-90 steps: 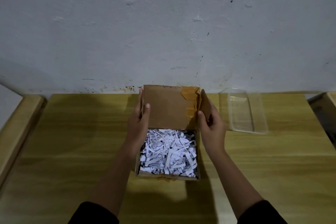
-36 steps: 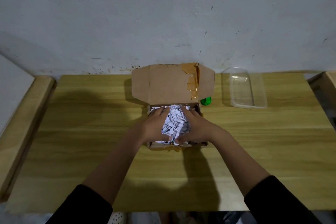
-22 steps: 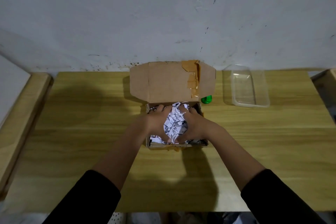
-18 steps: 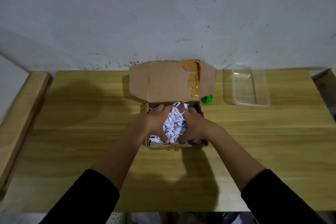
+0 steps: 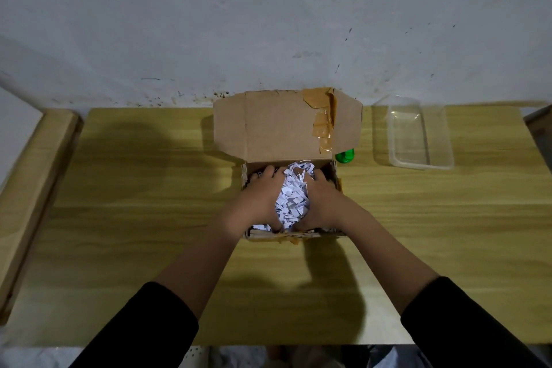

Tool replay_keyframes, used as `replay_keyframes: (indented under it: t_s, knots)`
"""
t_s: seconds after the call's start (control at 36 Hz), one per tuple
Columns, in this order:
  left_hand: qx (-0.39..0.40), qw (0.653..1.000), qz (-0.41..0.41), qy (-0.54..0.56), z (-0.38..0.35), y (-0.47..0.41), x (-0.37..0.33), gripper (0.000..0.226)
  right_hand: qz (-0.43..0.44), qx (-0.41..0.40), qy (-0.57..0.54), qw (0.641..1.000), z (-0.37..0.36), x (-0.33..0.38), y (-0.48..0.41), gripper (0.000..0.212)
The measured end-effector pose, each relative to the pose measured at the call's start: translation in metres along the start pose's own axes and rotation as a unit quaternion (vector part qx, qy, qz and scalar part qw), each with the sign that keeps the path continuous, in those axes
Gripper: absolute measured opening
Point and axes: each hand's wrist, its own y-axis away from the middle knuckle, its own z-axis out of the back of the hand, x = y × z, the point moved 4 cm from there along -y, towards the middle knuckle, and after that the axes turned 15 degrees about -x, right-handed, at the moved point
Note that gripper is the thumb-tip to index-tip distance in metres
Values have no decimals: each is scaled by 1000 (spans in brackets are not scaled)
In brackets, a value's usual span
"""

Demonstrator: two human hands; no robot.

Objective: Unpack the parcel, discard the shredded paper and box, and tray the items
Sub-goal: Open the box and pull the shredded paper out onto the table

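An open cardboard box (image 5: 286, 128) stands at the middle back of the wooden table, its lid flap upright with torn brown tape. Inside lies white shredded paper (image 5: 294, 197). My left hand (image 5: 258, 200) and my right hand (image 5: 321, 202) are both down in the box, cupped round the sides of a bunched heap of the shreds and squeezing it between them. Whatever items lie under the paper are hidden.
A clear plastic tray (image 5: 418, 131) lies at the back right of the table (image 5: 134, 188). A small green object (image 5: 345, 156) peeks out just behind the box's right side. Wooden ledges flank the table on the left and right. A white wall stands right behind.
My hands left the lid flaps, went down into the box and gathered the shreds into a heap between them. The heap has been pressed tighter over the last half second.
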Motion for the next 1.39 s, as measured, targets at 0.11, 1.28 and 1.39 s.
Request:
replay_keyframes:
  t_s: [0.11, 1.28, 1.39]
  knots:
    - [-30, 999, 6, 15, -3, -2, 1, 110, 5, -16, -28, 999, -6, -3, -3, 110]
    - [-22, 1000, -16, -16, -7, -3, 2, 115, 67, -67, 27, 995, -14, 0, -8, 91]
    - [-18, 1000, -15, -2, -5, -2, 1, 119, 60, -69, 17, 996, -17, -3, -10, 86]
